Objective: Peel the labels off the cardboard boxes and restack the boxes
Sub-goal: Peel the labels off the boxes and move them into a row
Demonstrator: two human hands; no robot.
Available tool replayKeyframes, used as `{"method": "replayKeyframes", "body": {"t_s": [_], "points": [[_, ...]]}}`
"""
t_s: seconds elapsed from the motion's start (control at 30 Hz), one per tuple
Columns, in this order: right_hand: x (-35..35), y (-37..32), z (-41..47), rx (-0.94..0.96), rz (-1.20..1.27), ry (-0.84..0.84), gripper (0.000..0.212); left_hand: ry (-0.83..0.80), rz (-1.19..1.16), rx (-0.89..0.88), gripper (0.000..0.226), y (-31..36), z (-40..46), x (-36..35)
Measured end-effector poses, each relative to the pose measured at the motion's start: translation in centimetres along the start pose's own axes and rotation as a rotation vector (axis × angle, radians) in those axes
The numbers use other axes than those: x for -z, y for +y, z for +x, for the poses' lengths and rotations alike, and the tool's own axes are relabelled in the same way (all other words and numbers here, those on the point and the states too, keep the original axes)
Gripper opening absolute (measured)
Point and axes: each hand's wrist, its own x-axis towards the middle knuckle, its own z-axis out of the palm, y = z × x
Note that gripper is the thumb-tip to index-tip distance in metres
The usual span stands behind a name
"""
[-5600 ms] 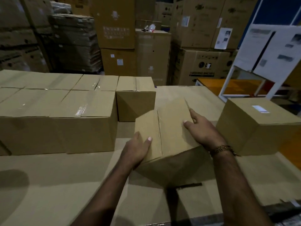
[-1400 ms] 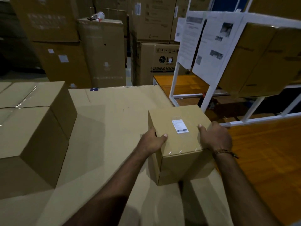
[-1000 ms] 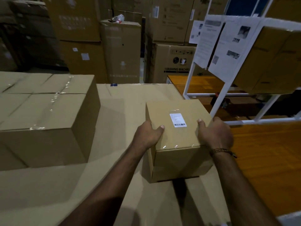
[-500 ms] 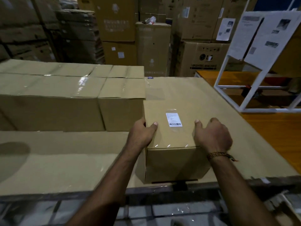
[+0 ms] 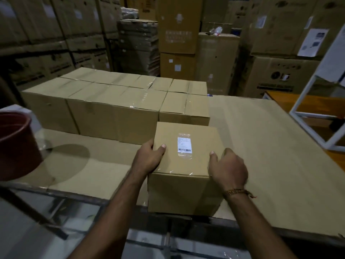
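Both hands — left hand (image 5: 149,159), right hand (image 5: 228,168) — gripping the box (image 5: 183,176) at the worktop (image 5: 261,146) edge, label (image 5: 184,145) facing up — better steadying one-handed, lifting a label corner slowly

Surface (image 5: 261,156) covered w/ flat cardboard sheet. On it: labelled box (image 5: 186,169) at near edge, block of taped boxes (image 5: 112,105) behind it at back-left, red bucket (image 5: 15,144) far left.
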Motion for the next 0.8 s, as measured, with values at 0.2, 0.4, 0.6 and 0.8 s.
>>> {"method": "replayKeyframes", "body": {"t_s": [0.2,0.4,0.6,0.8], "points": [[-2.3,-0.9,0.4,0.061,-0.045,-0.016,0.044,-0.01,0.014,-0.003,0.04,-2.0,1.6,0.7],[-2.7,-1.7,1.1,0.088,-0.182,-0.046,0.046,-0.029,0.1,0.013,0.042,-2.9,2.8,0.9],[-2.8,-4.6,2.8,0.255,-0.175,0.074,0.039,0.039,0.283,-0.099,0.081,-1.1,5.0,1.0],[-5.8,-8.4,5.8,0.441,-0.053,-0.219,0.04,-0.151,0.412,-0.183,0.096,-0.8,6.4,0.3]]}}
